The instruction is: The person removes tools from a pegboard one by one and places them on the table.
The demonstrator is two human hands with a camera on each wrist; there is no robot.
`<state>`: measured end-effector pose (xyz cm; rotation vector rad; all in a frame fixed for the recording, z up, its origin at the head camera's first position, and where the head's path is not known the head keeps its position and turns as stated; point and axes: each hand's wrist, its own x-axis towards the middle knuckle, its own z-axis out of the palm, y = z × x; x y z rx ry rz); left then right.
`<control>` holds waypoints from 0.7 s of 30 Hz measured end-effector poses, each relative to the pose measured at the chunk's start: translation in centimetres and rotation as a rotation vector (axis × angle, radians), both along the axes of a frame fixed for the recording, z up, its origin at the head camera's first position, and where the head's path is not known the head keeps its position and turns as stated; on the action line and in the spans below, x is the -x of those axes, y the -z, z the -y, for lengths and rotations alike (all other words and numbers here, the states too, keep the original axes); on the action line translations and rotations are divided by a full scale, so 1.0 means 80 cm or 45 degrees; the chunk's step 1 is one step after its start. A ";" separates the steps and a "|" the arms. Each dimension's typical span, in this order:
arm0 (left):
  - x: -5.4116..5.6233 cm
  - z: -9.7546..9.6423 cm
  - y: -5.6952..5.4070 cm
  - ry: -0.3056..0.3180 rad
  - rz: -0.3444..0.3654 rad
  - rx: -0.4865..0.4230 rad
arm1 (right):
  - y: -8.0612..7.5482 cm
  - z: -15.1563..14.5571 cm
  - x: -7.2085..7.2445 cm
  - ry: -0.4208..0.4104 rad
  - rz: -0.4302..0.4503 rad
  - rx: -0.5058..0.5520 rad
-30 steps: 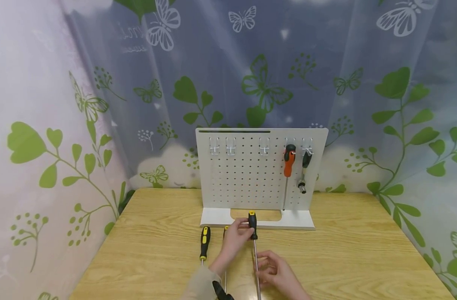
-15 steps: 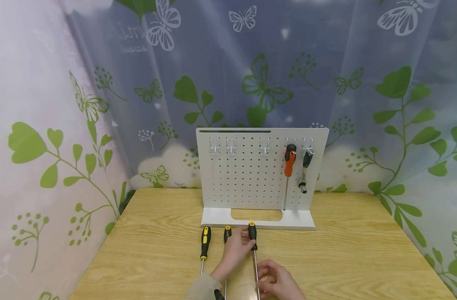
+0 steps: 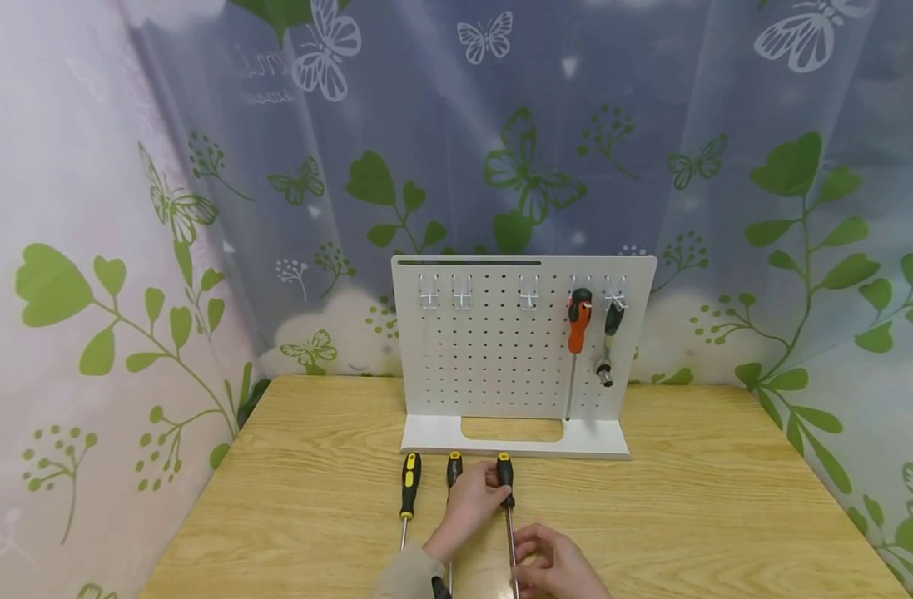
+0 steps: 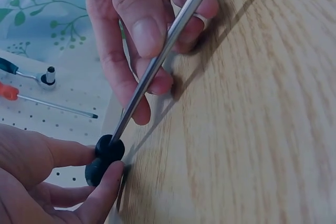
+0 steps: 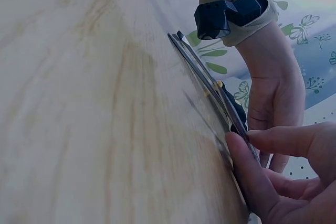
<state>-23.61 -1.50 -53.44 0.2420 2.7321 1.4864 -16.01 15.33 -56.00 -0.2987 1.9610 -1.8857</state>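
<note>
My left hand [image 3: 473,502] pinches the black handle of a yellow-ended screwdriver [image 3: 505,474] between thumb and fingers. Farther down, my right hand [image 3: 555,564] holds the same screwdriver's steel shaft [image 4: 157,64] with thumb and fingertips. The shaft runs close over the wooden table, its shadow beside it in the left wrist view. Just left of it lies a second black-and-yellow screwdriver [image 3: 454,464], partly hidden by my left hand and forearm. A third black-and-yellow screwdriver [image 3: 410,487] lies farther left, roughly parallel.
Behind the tools stands a white pegboard [image 3: 429,433] with several clear hooks [image 3: 462,293] along its top. An orange-and-black screwdriver [image 3: 577,329] and a ratchet wrench [image 3: 613,320] hang at its right. A patterned curtain [image 3: 456,125] surrounds the wooden table [image 3: 726,482].
Both hands have moved down toward the table's front with the screwdriver, its handle now level with the other two. The second screwdriver's handle has come into view beside my left hand.
</note>
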 end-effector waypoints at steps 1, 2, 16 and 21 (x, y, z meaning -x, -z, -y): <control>0.000 0.000 0.000 -0.001 -0.004 0.001 | 0.000 0.000 0.000 0.000 0.004 -0.005; 0.001 0.000 0.001 -0.004 -0.006 0.005 | 0.000 0.000 0.000 0.000 0.007 -0.009; 0.000 -0.004 -0.002 -0.030 0.001 0.059 | -0.010 0.001 0.001 -0.018 -0.044 -0.134; 0.000 -0.005 0.000 -0.043 0.003 0.079 | -0.012 -0.002 0.005 -0.021 -0.100 -0.236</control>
